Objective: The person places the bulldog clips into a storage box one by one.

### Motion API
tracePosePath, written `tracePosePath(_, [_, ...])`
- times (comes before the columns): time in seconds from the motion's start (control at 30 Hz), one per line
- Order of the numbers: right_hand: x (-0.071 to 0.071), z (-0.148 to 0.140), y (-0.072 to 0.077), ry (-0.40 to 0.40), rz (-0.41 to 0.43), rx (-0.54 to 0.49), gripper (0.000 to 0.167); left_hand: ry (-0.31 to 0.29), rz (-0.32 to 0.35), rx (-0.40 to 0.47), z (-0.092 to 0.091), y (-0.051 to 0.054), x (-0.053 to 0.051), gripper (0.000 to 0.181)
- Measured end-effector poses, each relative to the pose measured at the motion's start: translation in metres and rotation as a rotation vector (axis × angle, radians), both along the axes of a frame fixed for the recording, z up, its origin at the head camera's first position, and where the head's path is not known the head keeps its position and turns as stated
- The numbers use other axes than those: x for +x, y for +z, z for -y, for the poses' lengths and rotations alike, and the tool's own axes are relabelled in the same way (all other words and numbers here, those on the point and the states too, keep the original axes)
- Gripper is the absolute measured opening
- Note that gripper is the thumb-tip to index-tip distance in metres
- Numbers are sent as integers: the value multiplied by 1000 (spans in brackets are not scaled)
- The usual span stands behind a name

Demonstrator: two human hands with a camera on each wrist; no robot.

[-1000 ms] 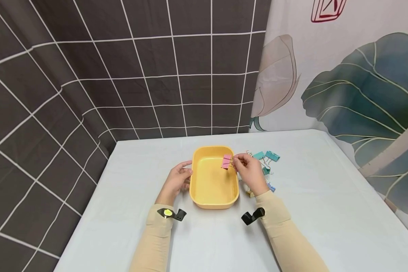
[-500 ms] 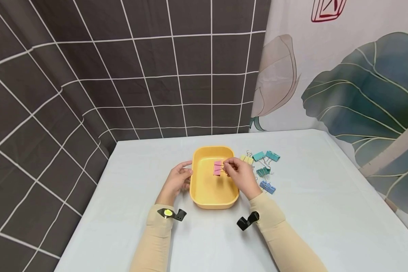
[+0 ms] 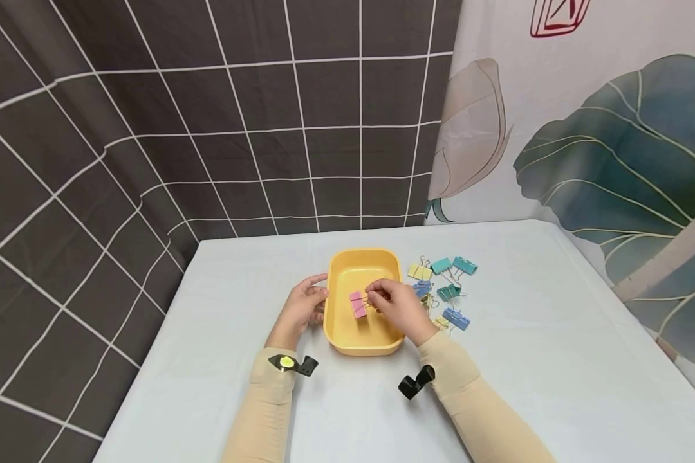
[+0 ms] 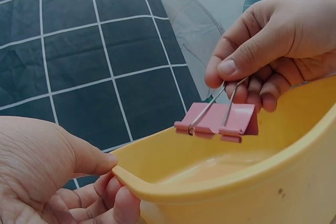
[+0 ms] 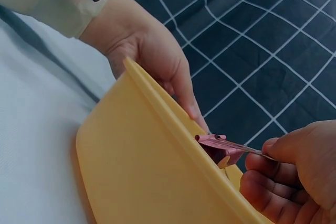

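A yellow tray (image 3: 356,337) stands on the table, with my left hand (image 3: 298,310) at its left side. In the left wrist view the thumb of that hand (image 4: 47,166) presses the tray's rim (image 4: 142,187) while its fingers curl against the outer wall. Over the tray's interior, my right hand (image 3: 402,308) pinches the wire handles of a pink binder clip (image 3: 358,305). The clip (image 4: 220,119) hangs from the fingertips, its body below the handles. In the right wrist view, the near wall (image 5: 136,150) partly hides the clip (image 5: 212,141).
Right of the tray lie several loose binder clips: yellow (image 3: 420,272), teal (image 3: 464,265), green (image 3: 448,292) and blue (image 3: 456,319). A white cloth (image 3: 231,276) covers the table. Behind it hang a dark checked curtain (image 3: 330,154) and a leaf-patterned cloth (image 3: 620,154).
My right hand has moved left and toward the table's near side, carrying the pink clip from the tray's right side to above its middle. The left hand has stayed at the rim.
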State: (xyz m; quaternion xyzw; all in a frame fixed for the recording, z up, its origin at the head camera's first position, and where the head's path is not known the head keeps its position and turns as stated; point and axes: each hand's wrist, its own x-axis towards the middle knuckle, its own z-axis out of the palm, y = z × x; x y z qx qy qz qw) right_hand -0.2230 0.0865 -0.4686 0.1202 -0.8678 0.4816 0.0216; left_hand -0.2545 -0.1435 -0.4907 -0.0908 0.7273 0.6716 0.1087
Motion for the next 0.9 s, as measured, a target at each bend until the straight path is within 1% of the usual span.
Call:
tracePosePath(0.13, [2,4,-1,24,-13,38,8,-3,-1,1,0,-1,-1,41])
tracePosePath(0.37, [5,14,-2,89,-66,124,7,-2,2,5,0,-3,-2,41])
tracePosePath(0.5, [6,19,-3,124,-89,189,5,-5,4,9,0,-3,-2,41])
tracePosePath(0.63, [7,23,-4,136,-109,254,6,-1,8,2,0,-3,-2,41])
tracePosePath(0.73, [9,25,-5,150,-111,283,6,0,5,-5,0,-3,-2,40])
tracePosePath(0.9, [10,28,-7,185,-74,327,7,-4,5,-1,1,-3,-2,41])
